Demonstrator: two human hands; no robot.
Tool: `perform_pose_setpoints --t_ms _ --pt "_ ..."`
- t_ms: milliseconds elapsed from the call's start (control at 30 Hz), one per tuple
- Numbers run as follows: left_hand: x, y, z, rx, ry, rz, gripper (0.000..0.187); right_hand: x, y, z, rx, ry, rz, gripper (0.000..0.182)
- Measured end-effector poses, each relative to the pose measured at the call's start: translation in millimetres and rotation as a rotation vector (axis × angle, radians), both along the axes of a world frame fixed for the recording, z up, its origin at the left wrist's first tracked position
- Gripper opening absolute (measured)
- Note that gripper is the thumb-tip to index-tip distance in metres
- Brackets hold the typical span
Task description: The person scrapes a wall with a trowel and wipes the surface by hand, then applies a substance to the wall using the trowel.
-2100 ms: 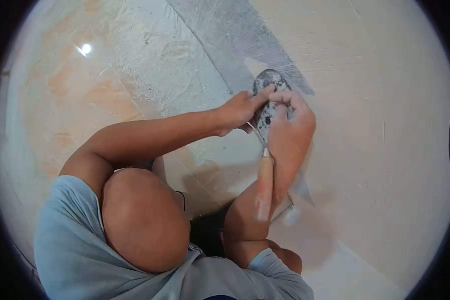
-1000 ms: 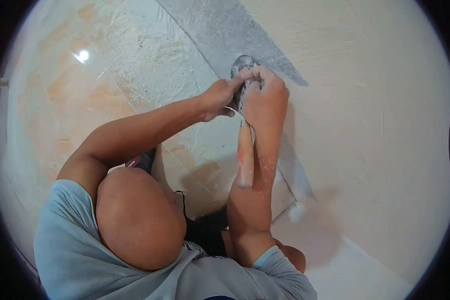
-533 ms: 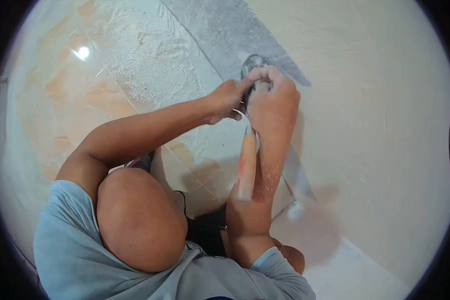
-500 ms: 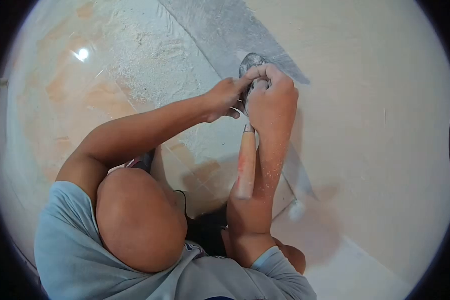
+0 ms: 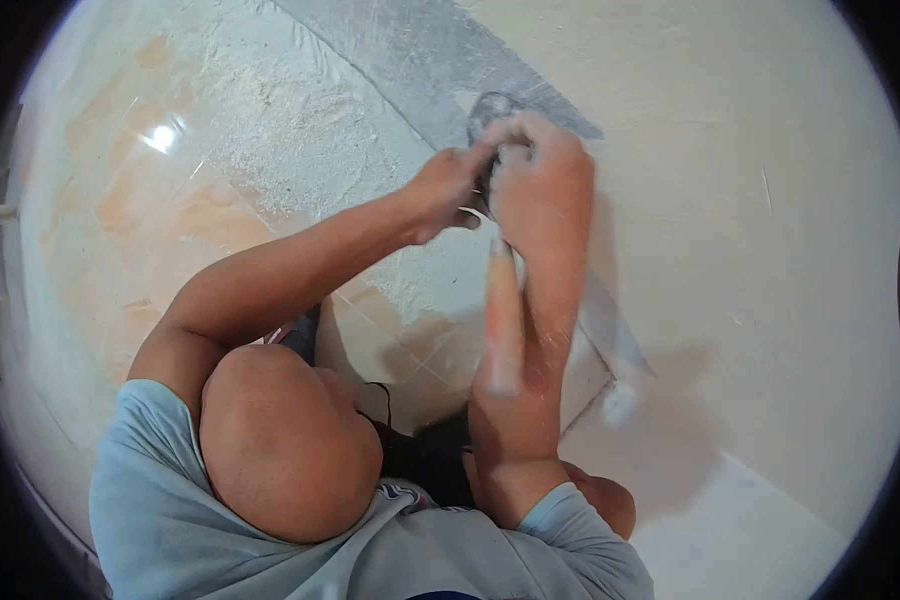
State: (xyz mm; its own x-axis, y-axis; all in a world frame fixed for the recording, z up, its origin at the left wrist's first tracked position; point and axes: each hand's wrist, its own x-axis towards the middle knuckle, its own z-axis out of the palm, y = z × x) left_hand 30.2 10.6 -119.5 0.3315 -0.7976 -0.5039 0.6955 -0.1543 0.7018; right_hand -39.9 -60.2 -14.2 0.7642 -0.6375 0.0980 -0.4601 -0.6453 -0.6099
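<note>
My right hand point(image 5: 542, 190) and left hand point(image 5: 446, 190) are both closed on the trowel point(image 5: 490, 110), pressing its grey blade against the pale wall point(image 5: 750, 200) at the edge of a grey plaster patch point(image 5: 410, 50). The wooden handle point(image 5: 502, 320) runs back along my right forearm, blurred. My hands cover most of the blade, so only its rounded tip shows. Below and left lies the tiled floor point(image 5: 120, 220), strewn with white plaster dust point(image 5: 300, 110) near the wall. My bent knee point(image 5: 290, 440) fills the foreground, hiding the floor beneath it.
</note>
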Motion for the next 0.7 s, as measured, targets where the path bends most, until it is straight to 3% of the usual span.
perform_pose_setpoints --t_ms 167,433,600,700 --pt "12 4 -10 0.025 -0.009 -0.046 0.058 6 -2 -22 0.054 -0.077 0.011 0.02" --pt "-19 -2 44 -0.131 -0.081 -0.111 0.069 -38 15 41 0.04 -0.175 -0.098 0.018" --pt "-8 -1 18 -0.08 -0.062 -0.069 0.064 -17 10 17 -0.056 -0.046 -0.05 0.021" --pt "1 2 2 -0.097 -0.069 -0.013 0.061 -3 12 7 0.025 0.018 -0.05 0.023"
